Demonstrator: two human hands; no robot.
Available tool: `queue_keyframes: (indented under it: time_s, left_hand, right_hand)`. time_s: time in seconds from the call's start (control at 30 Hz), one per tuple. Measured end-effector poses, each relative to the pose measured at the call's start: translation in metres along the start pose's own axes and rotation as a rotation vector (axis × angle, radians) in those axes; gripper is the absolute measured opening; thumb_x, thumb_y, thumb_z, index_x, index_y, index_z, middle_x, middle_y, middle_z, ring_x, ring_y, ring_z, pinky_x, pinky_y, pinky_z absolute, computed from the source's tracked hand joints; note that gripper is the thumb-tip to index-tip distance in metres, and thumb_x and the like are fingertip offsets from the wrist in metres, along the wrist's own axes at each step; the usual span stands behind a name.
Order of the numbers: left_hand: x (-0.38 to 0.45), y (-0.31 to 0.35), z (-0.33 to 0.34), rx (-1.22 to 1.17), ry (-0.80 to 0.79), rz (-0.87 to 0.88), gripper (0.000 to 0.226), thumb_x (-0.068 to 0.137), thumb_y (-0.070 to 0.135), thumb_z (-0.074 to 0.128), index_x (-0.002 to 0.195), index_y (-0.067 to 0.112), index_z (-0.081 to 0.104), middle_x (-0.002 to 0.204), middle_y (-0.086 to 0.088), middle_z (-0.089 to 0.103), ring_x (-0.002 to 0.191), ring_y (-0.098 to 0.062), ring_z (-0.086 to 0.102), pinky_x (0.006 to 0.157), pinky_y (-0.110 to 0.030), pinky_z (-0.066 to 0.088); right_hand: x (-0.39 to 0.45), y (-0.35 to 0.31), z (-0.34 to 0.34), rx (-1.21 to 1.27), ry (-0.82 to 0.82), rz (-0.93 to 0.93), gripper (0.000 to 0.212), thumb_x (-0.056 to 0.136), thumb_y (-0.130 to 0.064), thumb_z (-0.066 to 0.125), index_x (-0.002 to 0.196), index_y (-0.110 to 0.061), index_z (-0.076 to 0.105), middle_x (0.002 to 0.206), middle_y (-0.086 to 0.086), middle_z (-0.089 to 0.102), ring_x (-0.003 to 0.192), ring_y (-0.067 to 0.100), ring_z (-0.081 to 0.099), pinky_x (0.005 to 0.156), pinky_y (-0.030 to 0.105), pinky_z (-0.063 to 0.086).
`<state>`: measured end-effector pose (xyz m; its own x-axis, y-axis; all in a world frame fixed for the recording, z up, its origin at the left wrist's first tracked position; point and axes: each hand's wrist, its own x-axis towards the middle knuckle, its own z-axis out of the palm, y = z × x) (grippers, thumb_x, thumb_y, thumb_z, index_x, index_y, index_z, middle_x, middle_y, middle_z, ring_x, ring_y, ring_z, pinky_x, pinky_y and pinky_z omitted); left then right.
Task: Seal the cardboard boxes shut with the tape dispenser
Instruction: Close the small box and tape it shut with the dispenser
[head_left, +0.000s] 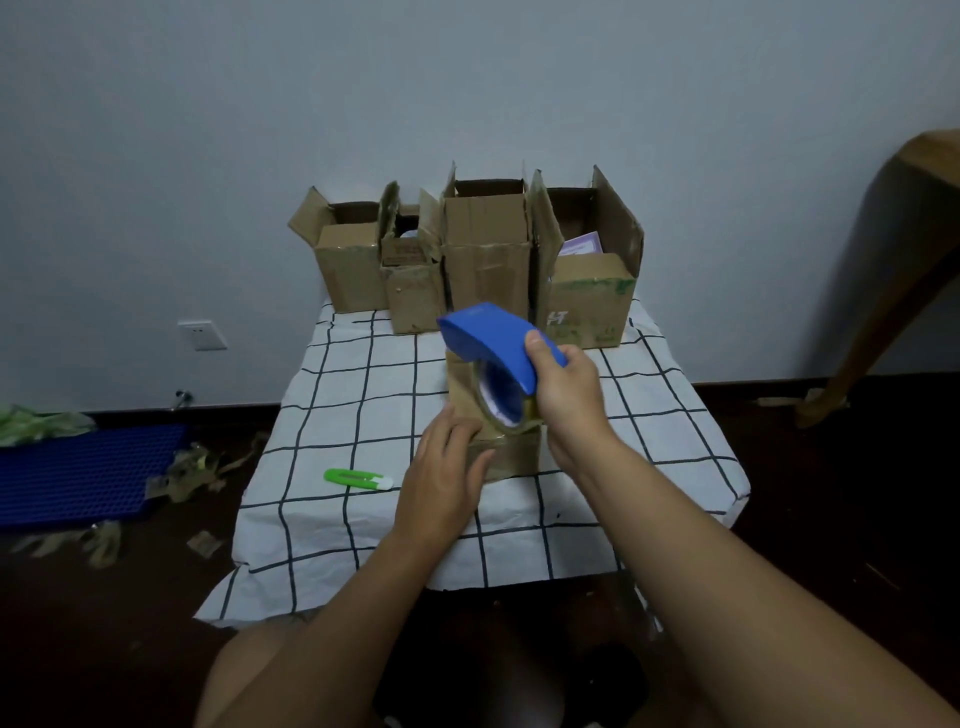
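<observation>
One small brown cardboard box (493, 415) mid-table on white black-grid cloth (363, 395) | right hand (563, 395) fingers curled around blue plastic tape dispenser (493, 340), held on box top | left hand (447, 467) fingers straight, pressing box's near-left face | four open-flapped brown boxes (485, 249) behind.

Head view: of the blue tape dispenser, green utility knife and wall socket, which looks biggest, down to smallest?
1. Blue tape dispenser, clearly largest.
2 and 3. Green utility knife and wall socket look alike; the socket sits farther off, so no ranking.
</observation>
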<state>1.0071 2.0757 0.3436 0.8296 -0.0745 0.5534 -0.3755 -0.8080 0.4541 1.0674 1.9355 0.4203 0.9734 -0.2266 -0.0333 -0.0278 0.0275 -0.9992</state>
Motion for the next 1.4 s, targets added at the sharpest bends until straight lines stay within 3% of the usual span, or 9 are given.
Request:
queue_keyframes:
  time_s: [0.2, 0.33, 0.47, 0.6, 0.83, 1.0, 1.17, 1.27, 1.4]
  left_hand:
    - [0.001, -0.01, 0.003, -0.006, 0.002, 0.048, 0.014, 0.087, 0.009, 0.071, 0.095, 0.0, 0.064, 0.11, -0.016, 0.065, 0.129, -0.031, 0.052, 0.087, -0.035, 0.053]
    - [0.001, -0.014, 0.004, -0.024, 0.045, 0.091, 0.011, 0.086, 0.009, 0.072, 0.091, 0.002, 0.065, 0.111, -0.012, 0.063, 0.126, -0.027, 0.054, 0.087, -0.03, 0.053]
    - [0.001, -0.019, 0.005, -0.02, 0.04, 0.083, 0.01, 0.087, 0.012, 0.072, 0.092, 0.005, 0.067, 0.12, -0.012, 0.061, 0.122, -0.026, 0.057, 0.078, -0.035, 0.058]
    - [0.002, -0.02, 0.007, -0.019, 0.06, 0.104, 0.011, 0.085, 0.012, 0.074, 0.091, 0.005, 0.068, 0.116, -0.012, 0.063, 0.122, -0.025, 0.058, 0.081, -0.033, 0.057]
    - [0.001, -0.014, 0.006, -0.007, 0.035, 0.043, 0.017, 0.086, 0.015, 0.073, 0.095, 0.003, 0.065, 0.12, -0.013, 0.061, 0.112, -0.027, 0.062, 0.074, -0.036, 0.058]
    - [-0.002, -0.004, 0.001, -0.058, 0.016, -0.084, 0.049, 0.087, 0.018, 0.073, 0.128, 0.001, 0.052, 0.112, -0.01, 0.059, 0.091, -0.022, 0.061, 0.064, -0.027, 0.048]
    - [0.001, -0.001, -0.005, -0.036, -0.031, -0.082, 0.032, 0.089, 0.022, 0.068, 0.116, 0.01, 0.056, 0.121, -0.006, 0.054, 0.102, -0.025, 0.06, 0.068, -0.028, 0.047]
    - [-0.001, 0.002, -0.009, -0.047, -0.054, -0.081, 0.036, 0.09, 0.022, 0.067, 0.12, 0.007, 0.056, 0.131, -0.007, 0.053, 0.115, -0.023, 0.056, 0.078, -0.032, 0.05]
    - [0.001, 0.008, -0.022, -0.161, -0.023, -0.154, 0.04, 0.091, 0.017, 0.06, 0.13, 0.011, 0.052, 0.136, 0.002, 0.048, 0.115, 0.002, 0.045, 0.085, -0.018, 0.039]
  right_hand:
    - [0.026, 0.01, 0.038, -0.158, -0.013, -0.104, 0.03, 0.098, -0.049, 0.055, 0.087, -0.021, 0.048, 0.082, -0.005, 0.056, 0.075, 0.012, 0.055, 0.068, 0.032, 0.044]
    - [0.062, 0.003, 0.054, -0.207, 0.003, -0.144, 0.033, 0.1, -0.048, 0.052, 0.096, -0.016, 0.048, 0.085, -0.007, 0.051, 0.077, 0.009, 0.051, 0.064, 0.026, 0.04]
    - [0.092, -0.004, 0.067, -0.235, 0.026, -0.132, 0.036, 0.1, -0.05, 0.049, 0.101, -0.014, 0.048, 0.087, -0.008, 0.051, 0.085, 0.015, 0.054, 0.077, 0.034, 0.045]
    - [0.093, -0.003, 0.07, -0.258, -0.006, -0.135, 0.034, 0.101, -0.05, 0.049, 0.1, -0.016, 0.047, 0.087, -0.008, 0.051, 0.078, 0.007, 0.051, 0.063, 0.026, 0.04]
    - [0.045, -0.001, 0.042, -0.28, -0.045, -0.123, 0.034, 0.1, -0.045, 0.053, 0.091, -0.012, 0.05, 0.081, -0.002, 0.051, 0.071, 0.01, 0.05, 0.06, 0.026, 0.039]
    - [0.005, -0.013, 0.017, -0.284, -0.088, -0.042, 0.035, 0.098, -0.044, 0.057, 0.079, -0.015, 0.054, 0.078, 0.003, 0.058, 0.07, 0.018, 0.055, 0.059, 0.032, 0.041]
    - [-0.016, -0.021, -0.021, -0.027, 0.074, 0.013, 0.031, 0.096, -0.041, 0.061, 0.076, -0.019, 0.05, 0.073, -0.003, 0.053, 0.064, 0.012, 0.05, 0.057, 0.026, 0.036]
    - [-0.021, -0.023, -0.045, 0.017, 0.079, 0.038, 0.028, 0.094, -0.036, 0.063, 0.081, -0.013, 0.053, 0.077, 0.001, 0.053, 0.068, 0.016, 0.05, 0.062, 0.028, 0.038]
    - [-0.026, -0.024, -0.069, -0.004, 0.013, 0.03, 0.019, 0.09, -0.03, 0.066, 0.09, -0.012, 0.061, 0.084, 0.008, 0.055, 0.077, 0.021, 0.051, 0.071, 0.034, 0.038]
